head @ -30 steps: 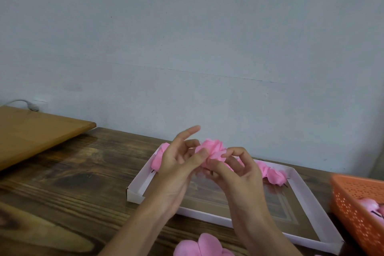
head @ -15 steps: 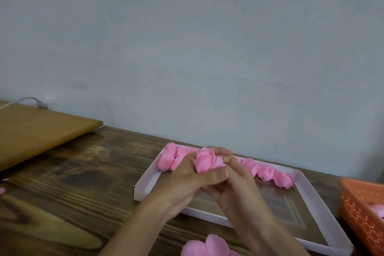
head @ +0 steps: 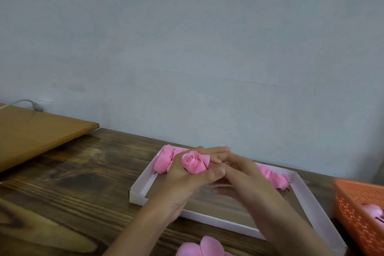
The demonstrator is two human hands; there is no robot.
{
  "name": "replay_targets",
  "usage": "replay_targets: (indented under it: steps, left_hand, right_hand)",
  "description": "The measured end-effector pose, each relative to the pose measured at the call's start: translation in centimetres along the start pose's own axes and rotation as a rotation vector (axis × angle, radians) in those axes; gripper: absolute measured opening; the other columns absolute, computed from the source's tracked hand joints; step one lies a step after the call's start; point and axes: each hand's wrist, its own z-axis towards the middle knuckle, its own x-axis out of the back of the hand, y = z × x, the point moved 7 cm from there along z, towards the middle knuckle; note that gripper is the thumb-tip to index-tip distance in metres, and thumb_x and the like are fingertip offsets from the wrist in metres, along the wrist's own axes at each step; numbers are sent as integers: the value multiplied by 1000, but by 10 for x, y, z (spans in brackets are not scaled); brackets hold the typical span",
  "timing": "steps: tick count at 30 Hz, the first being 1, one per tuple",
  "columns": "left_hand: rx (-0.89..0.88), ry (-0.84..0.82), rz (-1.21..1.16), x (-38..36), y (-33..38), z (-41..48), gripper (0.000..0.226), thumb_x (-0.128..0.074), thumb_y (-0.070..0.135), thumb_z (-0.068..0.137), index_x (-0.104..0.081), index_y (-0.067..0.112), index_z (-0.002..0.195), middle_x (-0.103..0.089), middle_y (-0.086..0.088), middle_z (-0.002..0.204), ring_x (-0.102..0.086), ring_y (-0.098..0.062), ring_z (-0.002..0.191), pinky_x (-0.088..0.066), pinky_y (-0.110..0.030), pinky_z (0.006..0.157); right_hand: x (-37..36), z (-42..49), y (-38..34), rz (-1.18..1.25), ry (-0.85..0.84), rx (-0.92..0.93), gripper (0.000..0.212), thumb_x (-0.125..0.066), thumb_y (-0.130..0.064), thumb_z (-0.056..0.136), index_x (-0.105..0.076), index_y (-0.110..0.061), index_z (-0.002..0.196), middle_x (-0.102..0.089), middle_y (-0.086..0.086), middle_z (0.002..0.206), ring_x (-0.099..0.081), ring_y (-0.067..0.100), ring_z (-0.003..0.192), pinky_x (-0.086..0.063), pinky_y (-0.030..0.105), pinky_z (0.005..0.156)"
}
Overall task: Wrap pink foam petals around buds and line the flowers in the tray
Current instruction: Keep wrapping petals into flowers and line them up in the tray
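Your left hand [head: 185, 183] grips the rose [head: 194, 164], thumb across its lower front and fingers wrapped behind it. The rose faces the camera: a tight spiral bud at the centre, with smooth, matte pink foam petals wrapped around it in overlapping layers. One outer petal stands out to the right with a pointed edge. You hold it above the far left part of the tray [head: 138, 190], clear of the tray floor.

Your right hand [head: 241, 174] comes in from the right, and its fingertips meet your left thumb and the rose's right side. It is motion-blurred, so I cannot tell whether it is pinching a petal or only touching.

The tray is a shallow white box lying on the table [head: 62, 183]. Finished flowers [head: 164, 162] are lined along its far wall. Some show left of your hands and more show to the right, while the middle of the row is hidden behind your hands.

Loose petals [head: 199, 246] lie on the table at the near edge of the view, just in front of the tray. An orange basket [head: 357, 220] stands right of the tray with something pink inside. A wooden board [head: 31, 131] sits at far left, with a cable [head: 27, 102] behind it.
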Motion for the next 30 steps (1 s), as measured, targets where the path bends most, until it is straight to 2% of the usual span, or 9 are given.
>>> replay_targets:
  steps: [3, 7, 10, 12, 14, 18, 22, 25, 30]
  left_hand:
    - [-30, 286, 129, 18, 0, -1, 20, -92, 32, 72, -79, 20, 80, -80, -9, 104, -77, -31, 101, -62, -57, 88]
    - [-75, 414, 334, 29, 4, -4, 26, -96, 24, 73, -71, 22, 79, -73, -6, 75, -72, -26, 70, -61, -33, 59]
    - [-92, 378, 394, 20, 2, -3, 30, -96, 16, 72, -67, 20, 81, -72, -1, 77, -71, -21, 73, -59, -30, 58]
    - [-101, 372, 419, 17, 1, -2, 34, -96, 7, 71, -65, 14, 84, -73, 0, 80, -70, -23, 77, -62, -39, 64]
    - [-114, 372, 449, 17, 1, -3, 36, -97, 10, 69, -64, 16, 84, -72, 2, 82, -69, -22, 78, -61, -47, 69]
    - [-134, 350, 559, 14, 2, -5, 41, -85, 48, 61, -61, 31, 88, -70, 8, 86, -70, -19, 80, -62, -53, 69]
    - [-139, 330, 563, 14, -2, -5, 53, -90, 24, 65, -56, 47, 100, -72, 16, 97, -72, -7, 87, -64, -33, 74]
    - [-117, 326, 602, 14, -8, -3, 50, -94, 16, 76, -53, 31, 101, -73, 10, 95, -74, -15, 87, -64, -50, 70]
    - [-114, 309, 638, 11, -7, -6, 49, -94, 19, 76, -54, 34, 101, -73, 18, 94, -73, -7, 84, -63, -46, 70]
  right_hand:
    - [34, -2, -23, -319, 257, 171, 26, -64, -3, 92, -77, -25, 87, -75, -10, 82, -74, 10, 73, -58, 26, 62]
    - [33, -8, -45, -498, 258, 323, 26, -62, -16, 93, -76, -35, 82, -74, -19, 85, -70, 2, 75, -49, 13, 56]
    - [15, -8, -36, -568, 162, 312, 11, -67, -38, 92, -76, -36, 86, -75, -22, 91, -69, 2, 83, -54, 23, 69]
    - [9, -7, -32, -574, 136, 308, 10, -69, -44, 90, -77, -38, 89, -74, -23, 93, -68, 3, 84, -50, 22, 70]
    - [11, -5, -30, -518, 128, 289, 8, -71, -43, 90, -77, -38, 91, -75, -22, 93, -68, 4, 83, -49, 22, 71]
    - [13, -2, -26, -377, 96, 245, 8, -75, -30, 89, -76, -33, 97, -77, -15, 90, -68, 3, 77, -49, 18, 68]
    - [8, -2, -26, -257, 38, 207, 7, -79, -24, 88, -79, -28, 94, -76, -2, 78, -65, 7, 68, -53, 26, 68]
    - [5, -6, -29, -223, -13, 203, 5, -78, -27, 89, -81, -28, 86, -77, -4, 81, -68, 5, 77, -53, 19, 70]
    - [3, -8, -30, -47, -76, 156, 8, -80, -16, 90, -72, -15, 91, -79, 6, 94, -75, 19, 97, -56, 34, 90]
